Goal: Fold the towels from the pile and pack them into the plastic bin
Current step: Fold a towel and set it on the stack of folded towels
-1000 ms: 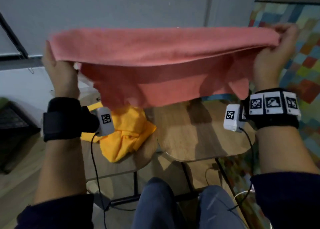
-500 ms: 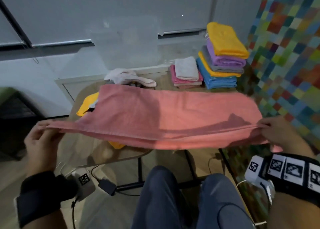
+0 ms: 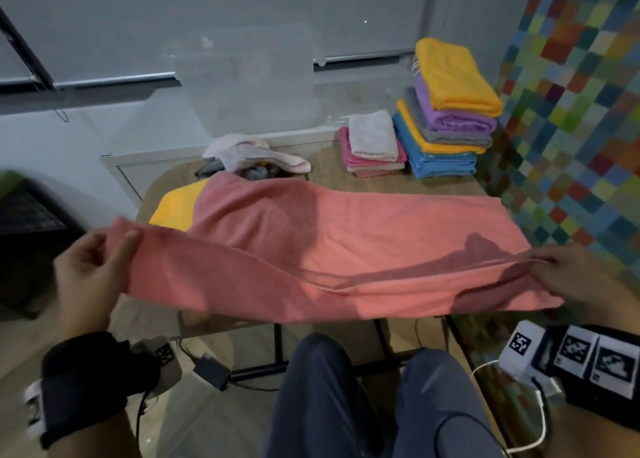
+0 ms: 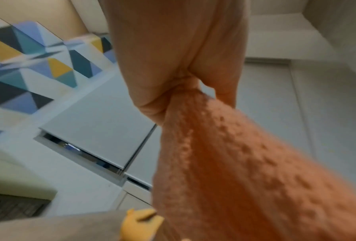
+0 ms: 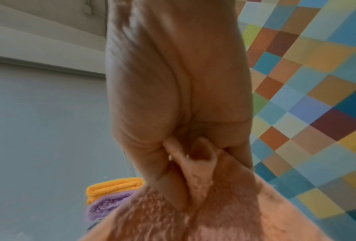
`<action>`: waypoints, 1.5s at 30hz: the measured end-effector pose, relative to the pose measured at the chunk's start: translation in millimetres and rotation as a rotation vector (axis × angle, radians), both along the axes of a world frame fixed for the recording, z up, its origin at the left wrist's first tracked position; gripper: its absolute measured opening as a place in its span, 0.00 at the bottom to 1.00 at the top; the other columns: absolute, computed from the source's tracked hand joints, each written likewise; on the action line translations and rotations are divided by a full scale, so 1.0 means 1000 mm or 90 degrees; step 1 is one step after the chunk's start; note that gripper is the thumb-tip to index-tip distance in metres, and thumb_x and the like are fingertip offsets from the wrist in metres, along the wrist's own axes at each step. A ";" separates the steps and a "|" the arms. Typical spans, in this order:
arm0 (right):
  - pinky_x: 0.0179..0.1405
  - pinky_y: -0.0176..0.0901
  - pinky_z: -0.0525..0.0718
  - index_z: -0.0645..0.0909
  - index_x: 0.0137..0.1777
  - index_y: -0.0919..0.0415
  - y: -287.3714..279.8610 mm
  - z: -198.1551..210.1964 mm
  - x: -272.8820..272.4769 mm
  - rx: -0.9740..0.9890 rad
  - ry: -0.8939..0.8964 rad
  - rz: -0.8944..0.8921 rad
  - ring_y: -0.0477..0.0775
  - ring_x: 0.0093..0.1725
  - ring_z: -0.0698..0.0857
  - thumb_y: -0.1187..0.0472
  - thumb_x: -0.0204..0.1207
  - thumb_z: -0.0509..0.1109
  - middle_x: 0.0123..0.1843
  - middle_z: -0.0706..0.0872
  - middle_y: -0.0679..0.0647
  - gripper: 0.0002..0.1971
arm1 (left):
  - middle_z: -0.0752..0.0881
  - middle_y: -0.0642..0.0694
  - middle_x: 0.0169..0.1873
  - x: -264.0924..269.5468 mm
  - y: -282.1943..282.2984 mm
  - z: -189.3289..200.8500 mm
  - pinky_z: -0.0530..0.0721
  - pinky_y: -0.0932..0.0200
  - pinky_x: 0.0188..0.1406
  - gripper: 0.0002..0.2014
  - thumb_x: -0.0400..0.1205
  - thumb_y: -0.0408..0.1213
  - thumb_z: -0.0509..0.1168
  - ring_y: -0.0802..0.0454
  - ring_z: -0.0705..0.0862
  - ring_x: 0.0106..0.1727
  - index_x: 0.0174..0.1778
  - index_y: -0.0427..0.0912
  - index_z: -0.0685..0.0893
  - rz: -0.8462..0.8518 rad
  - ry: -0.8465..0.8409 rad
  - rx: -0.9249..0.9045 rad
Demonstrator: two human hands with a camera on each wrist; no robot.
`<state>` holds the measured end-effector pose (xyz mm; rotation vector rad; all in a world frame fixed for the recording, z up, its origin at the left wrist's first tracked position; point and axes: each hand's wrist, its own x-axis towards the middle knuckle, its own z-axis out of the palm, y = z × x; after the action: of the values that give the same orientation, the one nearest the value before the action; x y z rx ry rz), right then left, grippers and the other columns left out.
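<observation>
A salmon-pink towel (image 3: 346, 243) lies folded lengthwise across the wooden table (image 3: 332, 173), its near edge hanging over the front. My left hand (image 3: 104, 250) pinches the towel's near left corner (image 4: 185, 91). My right hand (image 3: 561, 270) pinches the near right corner (image 5: 195, 163). A clear plastic bin (image 3: 249, 80) stands at the back of the table. Behind the pink towel lies a loose pile of white and grey towels (image 3: 249, 156). A yellow towel (image 3: 176, 205) sticks out from under the pink one at the left.
At the back right stand two stacks of folded towels: a tall one topped with yellow and purple (image 3: 450, 108) and a low pink one with a white towel on top (image 3: 374, 142). A multicoloured chequered wall (image 3: 581, 111) runs along the right. My knees (image 3: 346, 388) are under the table front.
Both hands have come down from head height, laying the pink towel flat over the table. Since half a second ago the towel has settled a little lower and wider.
</observation>
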<state>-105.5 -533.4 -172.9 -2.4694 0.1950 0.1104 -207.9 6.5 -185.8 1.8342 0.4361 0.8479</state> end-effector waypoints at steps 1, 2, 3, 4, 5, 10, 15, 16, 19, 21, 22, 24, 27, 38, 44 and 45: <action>0.37 0.46 0.73 0.87 0.55 0.66 -0.001 0.000 0.003 -0.004 0.008 -0.005 0.60 0.43 0.79 0.74 0.79 0.59 0.50 0.85 0.63 0.15 | 0.81 0.56 0.32 0.003 -0.017 0.008 0.75 0.79 0.29 0.04 0.82 0.40 0.66 0.72 0.78 0.29 0.41 0.51 0.82 -0.051 -0.016 0.012; 0.42 0.47 0.74 0.85 0.56 0.64 -0.002 0.000 0.007 0.005 0.015 -0.014 0.60 0.48 0.79 0.74 0.79 0.58 0.53 0.83 0.61 0.15 | 0.81 0.57 0.32 0.011 -0.024 0.010 0.75 0.78 0.29 0.08 0.82 0.36 0.64 0.72 0.77 0.29 0.40 0.53 0.81 -0.049 -0.047 0.054; 0.47 0.46 0.73 0.83 0.56 0.63 -0.004 0.000 0.012 0.020 0.013 -0.022 0.59 0.52 0.78 0.74 0.79 0.58 0.54 0.80 0.60 0.14 | 0.80 0.58 0.31 0.019 -0.027 0.016 0.75 0.76 0.29 0.10 0.83 0.35 0.63 0.71 0.77 0.29 0.38 0.54 0.79 -0.031 -0.060 0.063; 0.49 0.46 0.73 0.80 0.54 0.61 -0.006 0.001 0.017 0.023 0.004 -0.025 0.59 0.54 0.77 0.73 0.79 0.59 0.56 0.78 0.59 0.11 | 0.79 0.58 0.30 0.028 -0.024 0.016 0.76 0.74 0.29 0.11 0.84 0.35 0.61 0.70 0.77 0.30 0.37 0.54 0.77 -0.031 -0.063 0.030; 0.49 0.46 0.72 0.78 0.52 0.60 -0.007 0.003 0.024 0.008 -0.016 -0.024 0.59 0.55 0.77 0.71 0.79 0.61 0.56 0.78 0.58 0.08 | 0.79 0.58 0.32 0.041 -0.020 0.019 0.76 0.72 0.31 0.11 0.84 0.37 0.60 0.67 0.77 0.33 0.37 0.55 0.76 -0.014 -0.061 0.019; 0.51 0.55 0.77 0.83 0.49 0.70 -0.011 0.006 0.067 -0.081 -0.225 -0.123 0.71 0.52 0.81 0.69 0.77 0.64 0.53 0.84 0.74 0.07 | 0.77 0.49 0.33 0.102 -0.021 0.047 0.75 0.61 0.34 0.10 0.83 0.43 0.61 0.54 0.76 0.36 0.35 0.53 0.74 -0.010 -0.034 0.030; 0.52 0.63 0.79 0.81 0.55 0.75 0.020 0.002 0.100 -0.014 -0.268 -0.334 0.78 0.54 0.80 0.61 0.75 0.57 0.54 0.82 0.78 0.19 | 0.81 0.41 0.38 0.136 -0.021 0.041 0.77 0.57 0.37 0.10 0.81 0.45 0.61 0.49 0.79 0.39 0.43 0.41 0.80 0.039 0.125 0.041; 0.54 0.63 0.78 0.80 0.55 0.78 0.025 -0.002 0.107 0.016 -0.248 -0.344 0.78 0.55 0.81 0.59 0.75 0.57 0.54 0.82 0.79 0.21 | 0.84 0.41 0.40 0.140 -0.021 0.030 0.80 0.54 0.39 0.12 0.79 0.47 0.62 0.47 0.82 0.41 0.43 0.42 0.83 0.013 0.193 0.044; 0.55 0.54 0.77 0.79 0.58 0.76 0.035 -0.018 0.123 0.084 -0.172 -0.270 0.72 0.58 0.82 0.57 0.74 0.60 0.55 0.83 0.75 0.22 | 0.87 0.40 0.39 0.140 -0.036 0.012 0.85 0.61 0.27 0.11 0.78 0.44 0.67 0.45 0.84 0.36 0.50 0.43 0.87 -0.063 0.305 -0.028; 0.57 0.48 0.76 0.77 0.64 0.73 0.034 -0.027 0.130 0.081 -0.134 -0.204 0.67 0.61 0.81 0.63 0.76 0.67 0.57 0.84 0.70 0.19 | 0.86 0.37 0.39 0.141 -0.044 0.009 0.79 0.69 0.13 0.11 0.78 0.40 0.69 0.47 0.82 0.33 0.54 0.40 0.85 -0.052 0.302 -0.047; 0.58 0.47 0.75 0.78 0.64 0.73 0.034 -0.029 0.131 0.063 -0.114 -0.174 0.65 0.62 0.81 0.66 0.76 0.68 0.59 0.84 0.69 0.18 | 0.87 0.34 0.42 0.143 -0.044 0.007 0.78 0.69 0.12 0.13 0.78 0.39 0.70 0.47 0.82 0.33 0.56 0.39 0.85 -0.042 0.295 -0.040; 0.57 0.46 0.75 0.82 0.60 0.74 0.034 -0.033 0.130 0.024 -0.081 -0.111 0.63 0.60 0.82 0.66 0.77 0.68 0.59 0.85 0.67 0.15 | 0.86 0.34 0.41 0.142 -0.047 0.008 0.77 0.68 0.14 0.12 0.78 0.37 0.70 0.55 0.84 0.28 0.56 0.40 0.83 -0.047 0.276 -0.031; 0.61 0.48 0.75 0.84 0.57 0.75 0.036 -0.034 0.124 -0.038 -0.074 -0.058 0.66 0.62 0.81 0.68 0.77 0.67 0.60 0.85 0.69 0.12 | 0.83 0.40 0.33 0.129 -0.048 0.015 0.78 0.69 0.11 0.09 0.76 0.36 0.72 0.63 0.82 0.18 0.50 0.41 0.83 -0.089 0.278 -0.070; 0.50 0.47 0.76 0.85 0.40 0.62 0.049 -0.042 0.119 -0.071 -0.051 0.021 0.63 0.52 0.83 0.58 0.79 0.66 0.52 0.86 0.66 0.10 | 0.86 0.53 0.19 0.107 0.006 0.022 0.82 0.68 0.20 0.05 0.77 0.39 0.71 0.62 0.81 0.19 0.37 0.44 0.90 -0.082 0.216 -0.144; 0.43 0.44 0.74 0.80 0.29 0.52 0.054 -0.042 0.118 -0.060 -0.064 0.034 0.58 0.43 0.81 0.64 0.76 0.67 0.37 0.83 0.58 0.14 | 0.90 0.44 0.31 0.082 0.046 0.008 0.89 0.43 0.38 0.19 0.74 0.53 0.69 0.43 0.87 0.34 0.52 0.43 0.86 0.037 0.262 0.013; 0.43 0.45 0.75 0.85 0.35 0.57 0.052 -0.040 0.120 -0.059 -0.081 -0.004 0.60 0.44 0.82 0.67 0.75 0.66 0.40 0.86 0.62 0.10 | 0.90 0.38 0.36 0.080 0.043 0.008 0.88 0.39 0.44 0.20 0.72 0.53 0.70 0.41 0.87 0.38 0.51 0.42 0.87 0.048 0.233 0.066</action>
<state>14.7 -481.7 -212.5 -2.5575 0.1560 -0.0598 -127.4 49.7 -178.3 2.0877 0.7064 0.5905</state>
